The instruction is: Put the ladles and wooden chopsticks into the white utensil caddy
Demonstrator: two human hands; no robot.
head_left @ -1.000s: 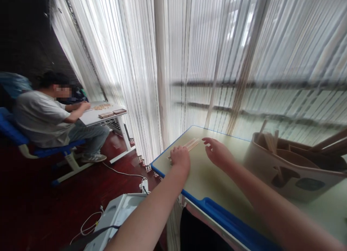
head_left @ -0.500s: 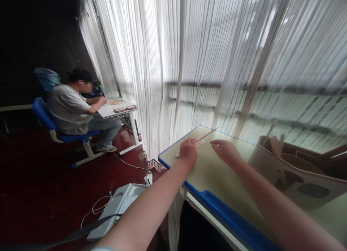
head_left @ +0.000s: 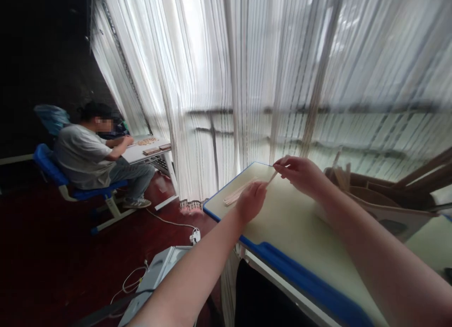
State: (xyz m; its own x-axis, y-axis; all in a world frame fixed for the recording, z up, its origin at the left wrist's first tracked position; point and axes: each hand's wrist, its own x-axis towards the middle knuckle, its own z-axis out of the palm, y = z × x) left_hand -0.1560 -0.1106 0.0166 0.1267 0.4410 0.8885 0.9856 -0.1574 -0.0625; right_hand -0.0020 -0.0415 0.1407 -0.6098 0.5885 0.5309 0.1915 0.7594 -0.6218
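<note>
Between my two hands runs a thin pale wooden stick (head_left: 271,178), which looks like a chopstick. My left hand (head_left: 252,201) is closed around its lower end, low over the table. The fingertips of my right hand (head_left: 297,172) pinch its upper end, so the stick slants upward to the right. Several more chopsticks (head_left: 233,196) lie side by side on the pale table (head_left: 278,233), just left of and partly behind my left hand.
On the right stands a beige box (head_left: 399,219) holding upright wooden sticks (head_left: 342,177). A blue edge strip (head_left: 300,280) runs along the table's near side. White curtains (head_left: 212,82) hang behind. At left a person (head_left: 83,148) sits at another desk. A grey case (head_left: 155,275) and cables are on the floor.
My right hand has risen slightly and now pinches the stick's upper end. My left hand has shifted right with the stick, away from the chopsticks on the table. The view has turned slightly right.
</note>
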